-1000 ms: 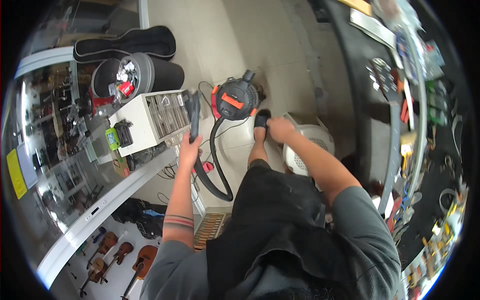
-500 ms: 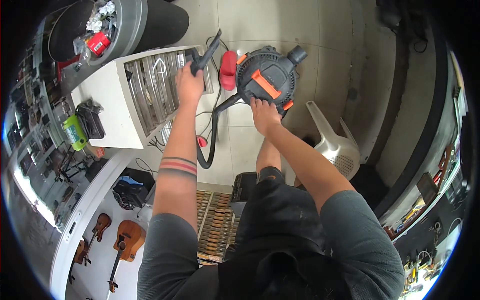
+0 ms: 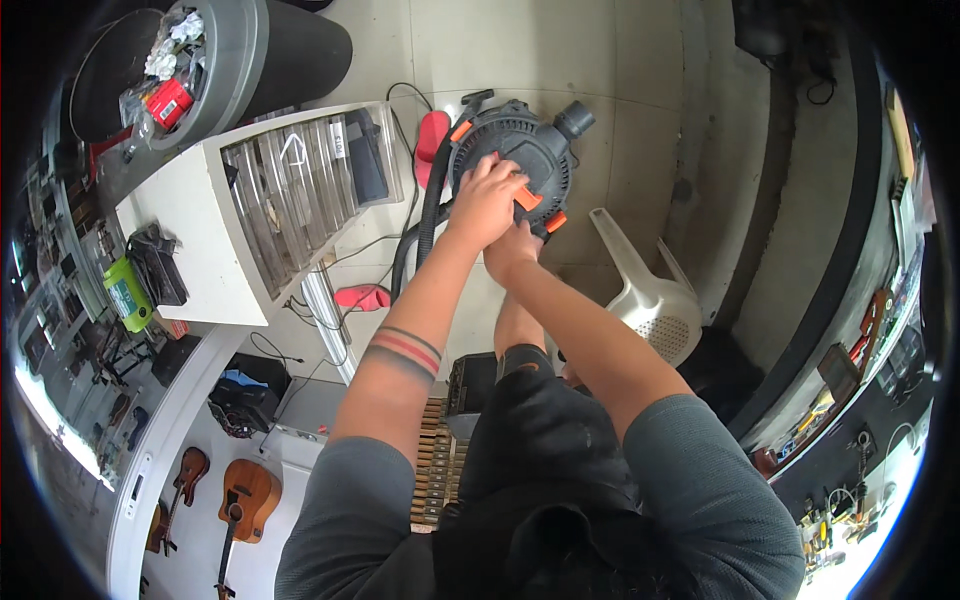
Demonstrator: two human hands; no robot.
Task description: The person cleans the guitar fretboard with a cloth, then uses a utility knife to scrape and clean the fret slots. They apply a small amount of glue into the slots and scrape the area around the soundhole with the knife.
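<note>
Left hand (image 3: pixel 484 203): fingers spread on vacuum (image 3: pixel 525 150). Right hand (image 3: pixel 511 252): fingers hidden, cannot tell. Flanking vacuum: ribbed hose (image 3: pixel 431 205), perforated chair (image 3: pixel 655 318).

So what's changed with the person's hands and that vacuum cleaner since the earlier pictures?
The left hand let go of the hose and moved right, over the vacuum cleaner by its orange handle. The hose's free end now sits against the vacuum's left side. The right hand, away from the vacuum at first, is at its near edge. The bin and white cabinet stayed put.
</note>
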